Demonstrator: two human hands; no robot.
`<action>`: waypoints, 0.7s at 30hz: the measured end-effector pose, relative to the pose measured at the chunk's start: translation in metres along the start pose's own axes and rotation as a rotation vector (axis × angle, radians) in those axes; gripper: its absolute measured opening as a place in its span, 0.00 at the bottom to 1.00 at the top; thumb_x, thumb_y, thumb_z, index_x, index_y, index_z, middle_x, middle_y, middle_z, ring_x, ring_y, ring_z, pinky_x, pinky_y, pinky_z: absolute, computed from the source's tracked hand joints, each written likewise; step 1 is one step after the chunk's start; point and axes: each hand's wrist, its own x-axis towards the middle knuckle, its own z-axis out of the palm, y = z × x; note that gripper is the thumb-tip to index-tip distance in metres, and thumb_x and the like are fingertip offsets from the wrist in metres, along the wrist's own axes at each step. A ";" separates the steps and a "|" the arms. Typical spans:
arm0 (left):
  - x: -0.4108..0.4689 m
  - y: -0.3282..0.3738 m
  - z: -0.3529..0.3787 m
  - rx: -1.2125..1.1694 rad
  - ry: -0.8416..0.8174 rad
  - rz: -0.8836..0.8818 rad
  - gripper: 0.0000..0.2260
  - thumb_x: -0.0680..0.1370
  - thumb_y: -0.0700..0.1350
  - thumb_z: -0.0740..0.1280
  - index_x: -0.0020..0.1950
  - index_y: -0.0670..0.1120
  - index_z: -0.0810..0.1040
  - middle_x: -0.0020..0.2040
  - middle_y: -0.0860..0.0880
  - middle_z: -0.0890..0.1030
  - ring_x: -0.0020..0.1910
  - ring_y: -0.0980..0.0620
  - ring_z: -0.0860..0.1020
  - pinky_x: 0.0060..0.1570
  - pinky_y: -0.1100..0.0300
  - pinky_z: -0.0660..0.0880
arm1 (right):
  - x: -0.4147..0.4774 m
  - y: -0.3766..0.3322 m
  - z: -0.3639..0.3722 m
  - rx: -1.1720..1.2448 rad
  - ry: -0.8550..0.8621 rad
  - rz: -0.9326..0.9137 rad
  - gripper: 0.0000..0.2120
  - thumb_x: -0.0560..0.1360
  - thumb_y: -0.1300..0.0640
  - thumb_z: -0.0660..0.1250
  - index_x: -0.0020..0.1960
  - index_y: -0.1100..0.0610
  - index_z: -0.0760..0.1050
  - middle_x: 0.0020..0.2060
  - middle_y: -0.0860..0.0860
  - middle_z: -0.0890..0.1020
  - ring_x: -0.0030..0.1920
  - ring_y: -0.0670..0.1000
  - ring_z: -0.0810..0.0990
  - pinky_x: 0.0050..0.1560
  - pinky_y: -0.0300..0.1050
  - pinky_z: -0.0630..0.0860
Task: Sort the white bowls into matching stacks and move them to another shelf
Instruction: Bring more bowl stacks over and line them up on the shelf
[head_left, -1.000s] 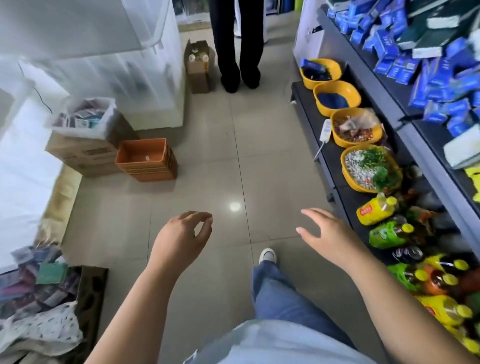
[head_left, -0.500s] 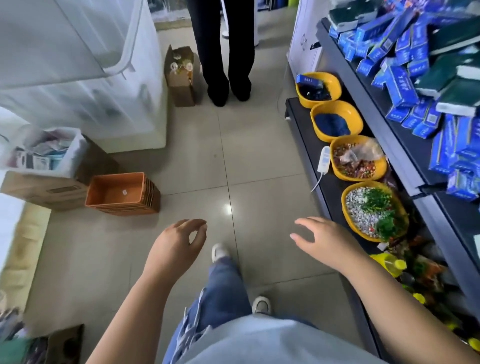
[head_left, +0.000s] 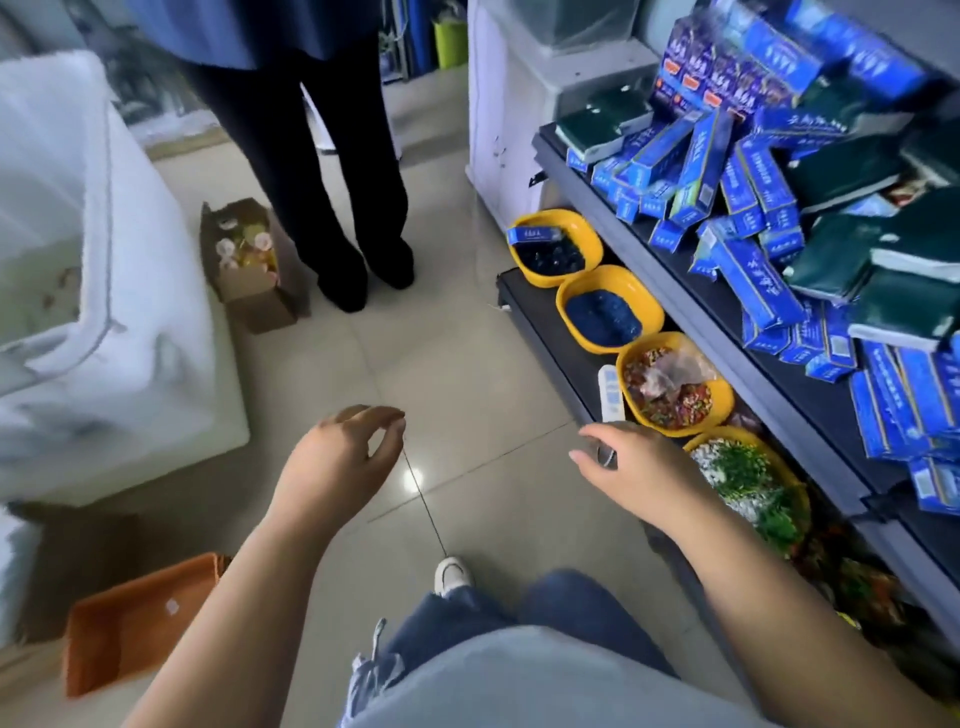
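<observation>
No white bowl shows in this view. My left hand (head_left: 340, 460) hangs over the tiled floor with loosely curled fingers and holds nothing. My right hand (head_left: 641, 465) reaches forward with relaxed fingers, empty, beside the low black shelf (head_left: 540, 312) on the right. Several yellow bowls with coloured contents stand in a row on that shelf, the nearest one (head_left: 698, 444) just right of my right hand.
A person in dark trousers (head_left: 322, 171) stands ahead in the aisle beside a cardboard box (head_left: 249, 270). Blue cartons (head_left: 753, 249) crowd the upper shelf. A white plastic-wrapped appliance (head_left: 104, 312) stands left, orange baskets (head_left: 140, 623) lower left.
I have walked forward along the aisle. The orange baskets slid from mid-left to lower left, the standing person and the shelves came closer. Both hands stay empty in front of me.
</observation>
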 end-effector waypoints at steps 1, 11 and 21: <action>0.021 0.003 -0.002 -0.012 -0.020 0.030 0.10 0.77 0.49 0.64 0.55 0.49 0.80 0.54 0.52 0.80 0.37 0.51 0.74 0.44 0.61 0.68 | 0.012 -0.001 -0.006 0.004 0.029 0.015 0.18 0.76 0.47 0.61 0.64 0.53 0.72 0.60 0.48 0.77 0.58 0.51 0.75 0.50 0.41 0.70; 0.194 0.050 0.025 -0.038 -0.218 0.268 0.10 0.76 0.48 0.66 0.54 0.49 0.80 0.48 0.57 0.78 0.42 0.57 0.75 0.38 0.74 0.64 | 0.129 0.030 -0.049 0.102 0.249 0.133 0.15 0.75 0.51 0.65 0.58 0.58 0.77 0.49 0.53 0.83 0.51 0.55 0.78 0.42 0.42 0.65; 0.368 0.129 0.020 0.016 -0.206 0.404 0.19 0.73 0.57 0.60 0.54 0.47 0.81 0.50 0.53 0.81 0.49 0.53 0.78 0.45 0.69 0.64 | 0.280 0.055 -0.128 0.193 0.426 0.035 0.18 0.69 0.48 0.63 0.48 0.60 0.82 0.42 0.55 0.85 0.43 0.57 0.83 0.42 0.51 0.78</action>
